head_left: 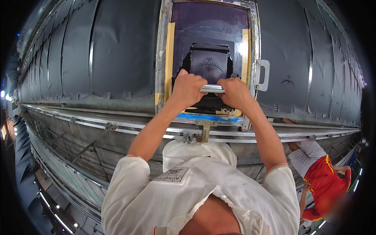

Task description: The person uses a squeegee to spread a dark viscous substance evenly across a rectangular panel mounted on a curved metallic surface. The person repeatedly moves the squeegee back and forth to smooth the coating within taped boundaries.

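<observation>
Both my hands grip the metal handle bar of a squeegee (212,88), which lies across the near part of a framed printing screen (184,23). My left hand (188,89) is wrapped round the bar's left end, and my right hand (235,93) round its right end. The squeegee's blade is hidden beneath my hands. On the mesh, black ink (187,62) surrounds a dark rectangle with a rayed arc design (209,64). Yellowish tape (170,58) runs along the inner sides of the frame, and blue tape (207,117) along its near edge.
Black sheet panels (123,47) lie along the long table on both sides; one to the right (288,58) bears the arc design. A white handle (264,75) sticks out of the frame's right side. Metal rails (152,126) run along the near edge. A person in red (325,184) is at lower right.
</observation>
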`<state>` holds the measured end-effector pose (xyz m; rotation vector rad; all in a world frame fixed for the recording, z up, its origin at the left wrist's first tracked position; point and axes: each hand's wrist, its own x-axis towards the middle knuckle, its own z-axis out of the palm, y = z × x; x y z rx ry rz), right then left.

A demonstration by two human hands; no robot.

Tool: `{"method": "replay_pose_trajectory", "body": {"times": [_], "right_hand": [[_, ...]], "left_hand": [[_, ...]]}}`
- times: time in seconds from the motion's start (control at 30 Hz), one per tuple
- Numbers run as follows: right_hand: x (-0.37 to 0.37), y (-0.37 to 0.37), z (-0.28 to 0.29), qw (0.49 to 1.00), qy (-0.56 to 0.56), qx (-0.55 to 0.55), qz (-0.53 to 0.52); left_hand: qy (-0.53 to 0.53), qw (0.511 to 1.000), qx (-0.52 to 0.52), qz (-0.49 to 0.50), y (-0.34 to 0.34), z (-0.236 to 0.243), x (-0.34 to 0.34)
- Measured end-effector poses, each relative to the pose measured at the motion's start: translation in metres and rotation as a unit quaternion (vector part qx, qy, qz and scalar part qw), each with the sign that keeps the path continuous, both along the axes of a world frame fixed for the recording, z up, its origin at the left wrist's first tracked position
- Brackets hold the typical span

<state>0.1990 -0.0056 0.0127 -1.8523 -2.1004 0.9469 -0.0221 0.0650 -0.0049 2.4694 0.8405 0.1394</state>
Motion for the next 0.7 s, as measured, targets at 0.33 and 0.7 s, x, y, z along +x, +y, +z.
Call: {"method": "replay_pose_trajectory", "body": {"times": [0.33, 0.7], "right_hand": [[0.063, 0.140, -0.002, 0.998, -0.020, -0.055, -0.014], [0.037, 0.068, -0.008, 0.999, 0.016, -0.031, -0.030]], "left_hand": [[0.035, 0.999, 0.007, 0.016, 0.141, 0.000, 0.073], [-0.014, 0.996, 0.080, 0.021, 0.066, -0.011, 0.046]]}}
